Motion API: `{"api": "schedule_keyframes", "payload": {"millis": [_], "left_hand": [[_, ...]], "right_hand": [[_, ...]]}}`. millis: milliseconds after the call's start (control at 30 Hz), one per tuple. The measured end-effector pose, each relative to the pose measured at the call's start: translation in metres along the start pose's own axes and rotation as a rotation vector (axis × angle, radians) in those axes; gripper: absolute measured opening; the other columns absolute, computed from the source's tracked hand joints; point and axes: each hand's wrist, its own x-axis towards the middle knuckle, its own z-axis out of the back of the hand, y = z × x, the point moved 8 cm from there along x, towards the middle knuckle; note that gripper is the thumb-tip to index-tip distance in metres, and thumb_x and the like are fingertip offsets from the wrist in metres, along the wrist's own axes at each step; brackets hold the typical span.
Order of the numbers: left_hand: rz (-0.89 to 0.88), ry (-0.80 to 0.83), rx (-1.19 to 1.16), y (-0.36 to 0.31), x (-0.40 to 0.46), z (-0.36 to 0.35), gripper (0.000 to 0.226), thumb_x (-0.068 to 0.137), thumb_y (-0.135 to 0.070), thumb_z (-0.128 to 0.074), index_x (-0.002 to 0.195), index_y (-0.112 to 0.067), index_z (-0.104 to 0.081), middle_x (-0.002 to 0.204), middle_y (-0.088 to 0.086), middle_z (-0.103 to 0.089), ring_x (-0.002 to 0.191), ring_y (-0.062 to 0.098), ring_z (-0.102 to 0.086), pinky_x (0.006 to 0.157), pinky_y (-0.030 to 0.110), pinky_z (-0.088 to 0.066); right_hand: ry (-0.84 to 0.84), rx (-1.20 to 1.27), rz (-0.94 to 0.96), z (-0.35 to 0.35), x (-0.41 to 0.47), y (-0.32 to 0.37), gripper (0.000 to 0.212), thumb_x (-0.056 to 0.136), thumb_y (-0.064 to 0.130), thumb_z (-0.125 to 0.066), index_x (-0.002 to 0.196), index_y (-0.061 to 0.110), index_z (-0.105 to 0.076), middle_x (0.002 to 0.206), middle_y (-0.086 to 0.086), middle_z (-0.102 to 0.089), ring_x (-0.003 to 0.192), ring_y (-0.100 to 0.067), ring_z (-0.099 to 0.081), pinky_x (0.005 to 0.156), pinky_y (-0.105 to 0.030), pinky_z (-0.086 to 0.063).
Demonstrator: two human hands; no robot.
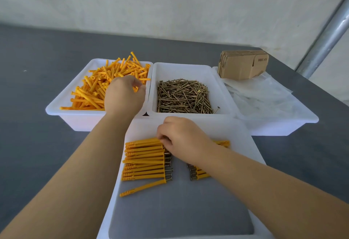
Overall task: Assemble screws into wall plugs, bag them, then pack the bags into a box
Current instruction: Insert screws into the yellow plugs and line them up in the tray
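Note:
My left hand reaches into the left white bin of loose orange wall plugs, fingers curled round a plug. My right hand rests over the near tray, fingertips pinching the top assembled plug in the left row of assembled plugs with screws. A second, shorter row lies partly under my right forearm. One assembled plug lies askew below the left row. The middle bin holds brass screws.
The right bin holds clear plastic bags and a stack of flat cardboard boxes. All sit on a grey table. A metal pole slants at the far right against a pale wall.

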Motion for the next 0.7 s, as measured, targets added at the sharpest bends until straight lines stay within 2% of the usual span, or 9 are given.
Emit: {"api": "schedule_keyframes", "payload": {"millis": [67, 133, 233, 300, 367, 433, 533, 600, 700], "left_hand": [[0.041, 0.054, 0.058, 0.008, 0.002, -0.007, 0.023, 0.095, -0.026, -0.058, 0.112, -0.018, -0.069, 0.118, 0.013, -0.064, 0.100, 0.033, -0.061, 0.078, 0.041, -0.053], [0.091, 0.165, 0.147, 0.015, 0.001, -0.017, 0.026, 0.096, -0.025, -0.054, 0.117, -0.020, -0.067, 0.116, 0.016, -0.063, 0.108, 0.040, -0.057, 0.090, 0.049, -0.051], [0.166, 0.319, 0.323, 0.019, -0.003, -0.027, 0.029, 0.099, -0.027, -0.047, 0.124, -0.026, -0.063, 0.129, 0.012, -0.056, 0.126, 0.039, -0.041, 0.098, 0.048, -0.043], [0.225, 0.358, 0.367, 0.018, -0.006, -0.030, 0.027, 0.099, -0.025, -0.046, 0.120, -0.027, -0.063, 0.126, 0.011, -0.055, 0.126, 0.038, -0.038, 0.097, 0.049, -0.041], [0.250, 0.363, 0.385, 0.019, -0.005, -0.031, 0.022, 0.097, -0.022, -0.047, 0.109, -0.020, -0.065, 0.115, 0.010, -0.059, 0.117, 0.036, -0.046, 0.093, 0.047, -0.046], [0.212, 0.357, 0.381, 0.019, -0.003, -0.032, 0.018, 0.095, -0.016, -0.048, 0.098, -0.013, -0.065, 0.094, 0.008, -0.061, 0.092, 0.029, -0.056, 0.077, 0.040, -0.051], [0.175, 0.308, 0.358, 0.017, -0.003, -0.030, 0.016, 0.092, -0.009, -0.049, 0.091, -0.008, -0.065, 0.077, 0.006, -0.056, 0.067, 0.021, -0.051, 0.055, 0.031, -0.041], [0.186, 0.262, 0.304, 0.016, -0.003, -0.025, 0.017, 0.090, -0.004, -0.053, 0.096, -0.009, -0.068, 0.085, 0.006, -0.061, 0.071, 0.021, -0.052, 0.057, 0.032, -0.041], [0.179, 0.224, 0.225, 0.013, 0.002, -0.019, 0.033, 0.086, 0.002, -0.058, 0.114, -0.011, -0.069, 0.114, 0.011, -0.065, 0.091, 0.026, -0.057, 0.072, 0.035, -0.050]], "right_hand": [[0.018, -0.025, -0.010, -0.003, 0.000, -0.001, 0.020, 0.096, 0.015, -0.052, 0.105, 0.011, -0.070, 0.103, -0.006, -0.059, 0.096, -0.023, -0.056, 0.082, -0.040, -0.048], [0.018, -0.053, -0.010, -0.001, -0.002, -0.001, 0.022, 0.097, 0.021, -0.053, 0.111, 0.015, -0.069, 0.107, -0.003, -0.057, 0.097, -0.022, -0.056, 0.082, -0.040, -0.049], [-0.108, -0.036, -0.012, 0.019, -0.005, -0.001, 0.026, 0.095, 0.026, -0.058, 0.118, 0.019, -0.068, 0.109, -0.001, -0.057, 0.093, -0.021, -0.059, 0.075, -0.038, -0.050], [-0.290, 0.011, -0.049, 0.046, -0.005, -0.012, 0.019, 0.093, 0.022, -0.059, 0.106, 0.017, -0.072, 0.100, 0.000, -0.060, 0.086, -0.020, -0.060, 0.069, -0.037, -0.050], [-0.396, -0.002, -0.169, 0.067, -0.001, -0.041, 0.015, 0.091, 0.017, -0.058, 0.091, 0.018, -0.072, 0.092, 0.002, -0.061, 0.082, -0.018, -0.058, 0.070, -0.036, -0.051], [-0.293, -0.034, -0.337, 0.068, 0.007, -0.080, 0.017, 0.091, 0.014, -0.056, 0.090, 0.019, -0.072, 0.095, 0.001, -0.066, 0.085, -0.019, -0.060, 0.075, -0.036, -0.052], [0.051, -0.024, -0.574, 0.045, 0.013, -0.132, 0.030, 0.095, 0.017, -0.060, 0.124, 0.018, -0.066, 0.126, -0.004, -0.064, 0.113, -0.023, -0.058, 0.091, -0.030, -0.045], [0.228, 0.032, -0.658, 0.031, 0.017, -0.144, 0.047, 0.093, 0.022, -0.064, 0.140, 0.019, -0.055, 0.142, -0.005, -0.053, 0.126, -0.025, -0.051, 0.097, -0.030, -0.042], [0.449, 0.004, -0.641, 0.019, 0.030, -0.133, 0.059, 0.094, 0.029, -0.062, 0.150, 0.022, -0.042, 0.153, -0.002, -0.041, 0.135, -0.025, -0.044, 0.102, -0.033, -0.041]]}}
